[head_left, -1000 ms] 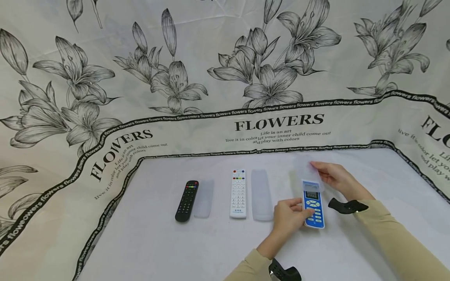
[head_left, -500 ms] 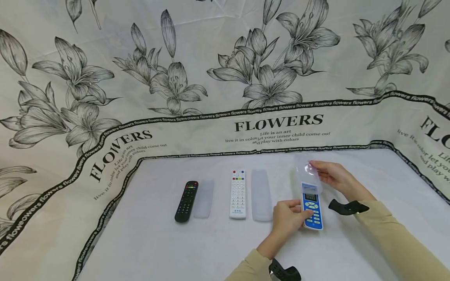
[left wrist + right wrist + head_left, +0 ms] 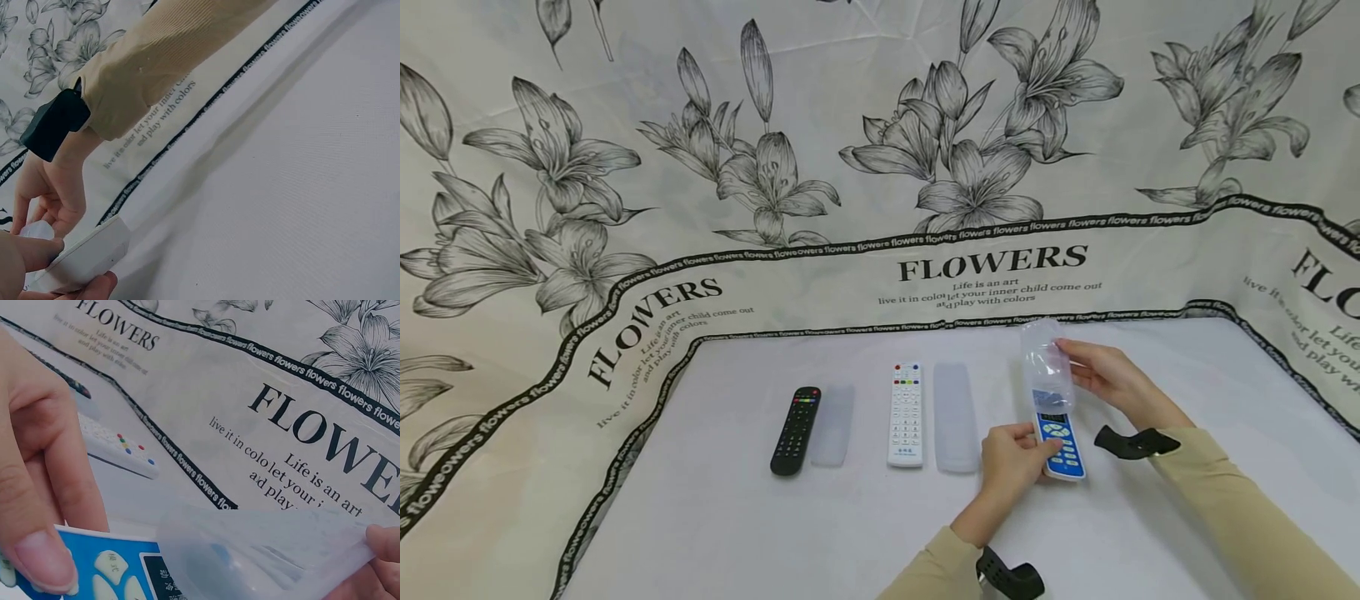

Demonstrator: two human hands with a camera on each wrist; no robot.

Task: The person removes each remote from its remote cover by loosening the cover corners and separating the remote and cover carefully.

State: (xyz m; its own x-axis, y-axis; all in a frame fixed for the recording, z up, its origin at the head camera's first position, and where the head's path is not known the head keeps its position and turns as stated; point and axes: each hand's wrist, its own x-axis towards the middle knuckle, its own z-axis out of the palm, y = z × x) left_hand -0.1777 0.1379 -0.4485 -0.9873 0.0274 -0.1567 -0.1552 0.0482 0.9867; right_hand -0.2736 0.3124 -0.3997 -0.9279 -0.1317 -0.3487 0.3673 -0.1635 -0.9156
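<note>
My left hand (image 3: 1011, 465) grips a blue-faced remote control (image 3: 1063, 457) by its lower part, the thumb lying across the buttons. A clear, soft remote cover (image 3: 1047, 367) is over the remote's top end and part of its screen. My right hand (image 3: 1108, 375) pinches the cover by its right side near the far end. In the right wrist view, the translucent cover (image 3: 269, 550) stretches from the blue remote (image 3: 112, 562) to my right fingertips (image 3: 382, 540). The left wrist view shows the remote's pale side (image 3: 87, 259) between my left thumb and fingers.
On the white tabletop (image 3: 730, 533), a black remote (image 3: 796, 431) lies at left with a clear cover (image 3: 833, 425) beside it. A white remote (image 3: 906, 415) lies mid-table, with another clear cover (image 3: 956, 417) to its right. Flower-printed cloth (image 3: 820, 292) rises behind.
The cover has slid further down over the remote and now reaches part of the screen. Both remote and cover have shifted slightly left. The other remotes and covers lie still.
</note>
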